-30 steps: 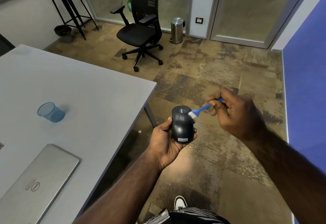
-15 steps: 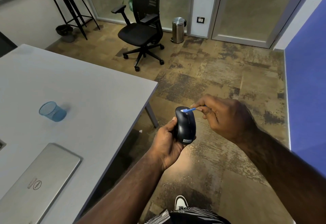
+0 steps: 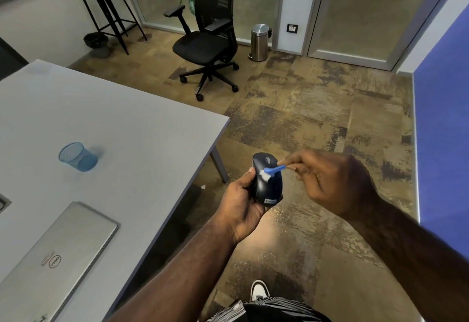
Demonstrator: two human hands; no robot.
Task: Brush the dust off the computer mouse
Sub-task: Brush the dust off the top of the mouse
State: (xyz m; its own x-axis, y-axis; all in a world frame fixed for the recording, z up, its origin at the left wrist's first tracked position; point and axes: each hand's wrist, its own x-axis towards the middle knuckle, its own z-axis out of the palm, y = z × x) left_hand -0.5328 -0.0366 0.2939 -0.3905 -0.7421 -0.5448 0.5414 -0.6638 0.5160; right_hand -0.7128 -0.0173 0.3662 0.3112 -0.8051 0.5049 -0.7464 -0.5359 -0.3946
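**Mouse held off-table, brush on its top shell**

Beside the grey table (image 3: 132,128), over the carpet, the left hand (image 3: 241,202) grips a dark computer mouse (image 3: 268,182), fingers curled round its body. The right hand (image 3: 330,179) pinches a small blue brush (image 3: 272,170) by the handle; its white bristles touch the mouse's upper left surface. On the table lie a closed silver laptop (image 3: 53,263) and a blue mesh cup (image 3: 77,156).

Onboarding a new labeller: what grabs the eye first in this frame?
Centre frame, held over the floor beside the table: the left hand grips a dark computer mouse while the right hand pinches a small blue brush, its white bristles on the mouse's top. On the grey table at left sit a blue mesh cup and a closed silver laptop.
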